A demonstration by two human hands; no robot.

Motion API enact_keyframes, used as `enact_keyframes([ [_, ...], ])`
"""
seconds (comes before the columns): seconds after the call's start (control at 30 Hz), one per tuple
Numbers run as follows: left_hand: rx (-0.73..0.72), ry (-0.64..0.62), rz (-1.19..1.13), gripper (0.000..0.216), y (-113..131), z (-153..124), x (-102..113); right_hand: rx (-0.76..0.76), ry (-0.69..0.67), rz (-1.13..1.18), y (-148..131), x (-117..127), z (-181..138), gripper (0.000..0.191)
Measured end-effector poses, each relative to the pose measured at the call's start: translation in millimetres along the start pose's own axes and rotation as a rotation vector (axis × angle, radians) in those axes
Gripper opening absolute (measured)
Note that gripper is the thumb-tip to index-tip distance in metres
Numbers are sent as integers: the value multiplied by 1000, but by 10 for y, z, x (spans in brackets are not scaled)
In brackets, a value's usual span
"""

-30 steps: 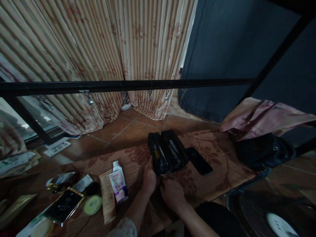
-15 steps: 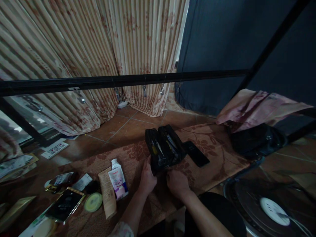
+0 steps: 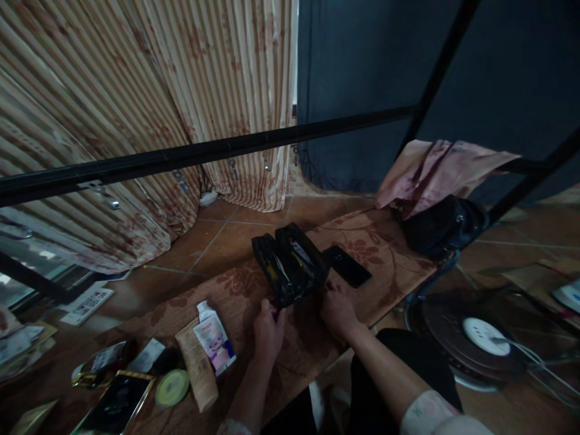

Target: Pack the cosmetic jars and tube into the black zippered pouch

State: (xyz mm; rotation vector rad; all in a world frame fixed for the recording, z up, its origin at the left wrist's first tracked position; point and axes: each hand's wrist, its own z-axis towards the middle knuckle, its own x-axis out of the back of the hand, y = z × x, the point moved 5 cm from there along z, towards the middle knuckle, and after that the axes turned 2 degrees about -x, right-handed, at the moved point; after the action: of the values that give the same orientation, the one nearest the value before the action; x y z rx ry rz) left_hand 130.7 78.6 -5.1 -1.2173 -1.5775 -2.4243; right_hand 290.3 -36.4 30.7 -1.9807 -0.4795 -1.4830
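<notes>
Dark sleeve and pale cuff sit nearest, and from there both forearms run out to the black pouch [image 3: 290, 266] lying open on the brown floral mat [image 3: 389, 266]. Since a second ago the right hand [image 3: 338, 308] has slid from the pouch's near end round to its right side, by the flat black case [image 3: 347, 266]; the left hand [image 3: 268, 329] has dropped back a touch and now curls at the near left corner. Left fingers look pinched on the pouch's edge, possibly the zip; right fingers rest closed against the pouch's side, though I cannot tell whether they truly grip it. To my eye, the hands now straddle the pouch rather than crowd one end.

The pouch is soft, glossy and crumpled, split into two gaping compartments with something yellow and white inside. Left of the hands lie a white squeeze tube [image 3: 212, 338] with a pink label, a tan tube [image 3: 197, 374] touching it, a round pale-green tin [image 3: 172, 388] and a gold-edged black box [image 3: 115, 403].

Farther out, terracotta tiles [image 3: 226, 238], a black metal bar [image 3: 203, 154] crossing the view, striped floral curtain [image 3: 149, 103] in heavy folds, and a dark blue drape [image 3: 362, 90].
</notes>
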Motion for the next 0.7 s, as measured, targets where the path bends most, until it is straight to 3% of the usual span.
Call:
enact_keyframes([
  [0.7, -61, -26, 123, 16, 24, 5, -23, 17, 38, 62, -8, -38, 87, 40],
])
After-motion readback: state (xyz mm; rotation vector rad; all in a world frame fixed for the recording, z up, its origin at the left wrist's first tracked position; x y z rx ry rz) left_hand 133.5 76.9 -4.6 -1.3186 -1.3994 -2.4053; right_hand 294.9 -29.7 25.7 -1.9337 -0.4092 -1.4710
